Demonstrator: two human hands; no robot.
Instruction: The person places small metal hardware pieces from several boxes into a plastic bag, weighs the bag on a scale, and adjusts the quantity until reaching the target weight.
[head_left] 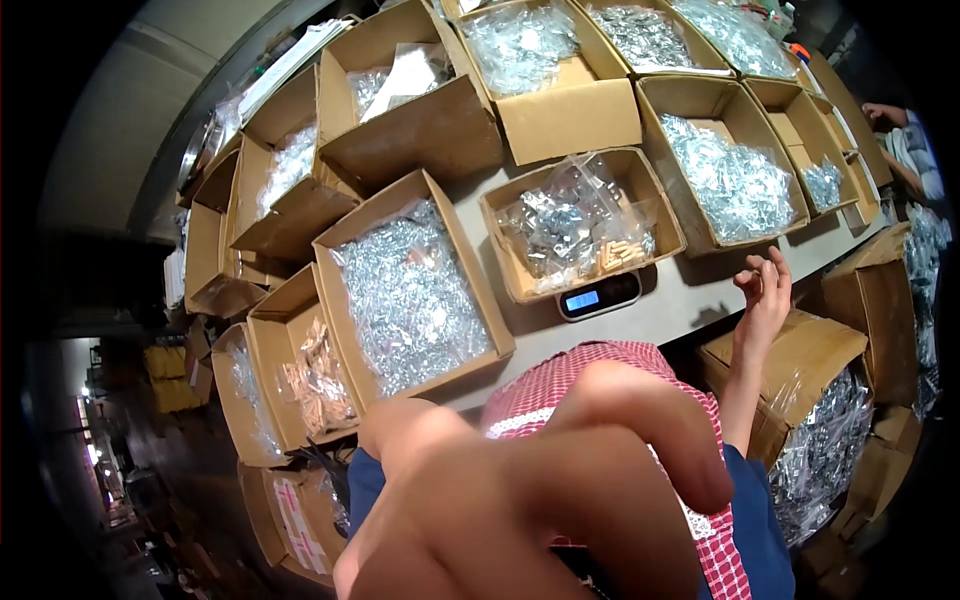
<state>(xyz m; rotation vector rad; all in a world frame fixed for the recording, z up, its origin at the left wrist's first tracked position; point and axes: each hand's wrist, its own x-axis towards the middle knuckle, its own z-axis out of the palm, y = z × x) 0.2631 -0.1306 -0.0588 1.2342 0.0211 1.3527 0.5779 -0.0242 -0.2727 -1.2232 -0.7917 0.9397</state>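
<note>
My left hand (500, 490) is very close to the camera and blurred, over my lap and the red checked apron (570, 375). Its fingers are bent, and their tips are partly cut off or hidden, so I cannot tell what they hold. My right hand (763, 290) is raised at the table's front edge, fingers loosely curled and apart, with nothing in them. To its left, a cardboard box (515, 285) rests on a small digital scale (605, 297) with a lit display. That box contains clear bags of metal parts (555, 225) and tan peg-like pieces (622, 255).
Left of the scale, a box holds many bagged metal parts (410, 300); another beside it has bagged tan pieces (318, 390). More open boxes line the back, including one of silvery bags (725, 180). Bagged metal (820, 450) fills a box at right. Another person's hand (885, 115) shows far right.
</note>
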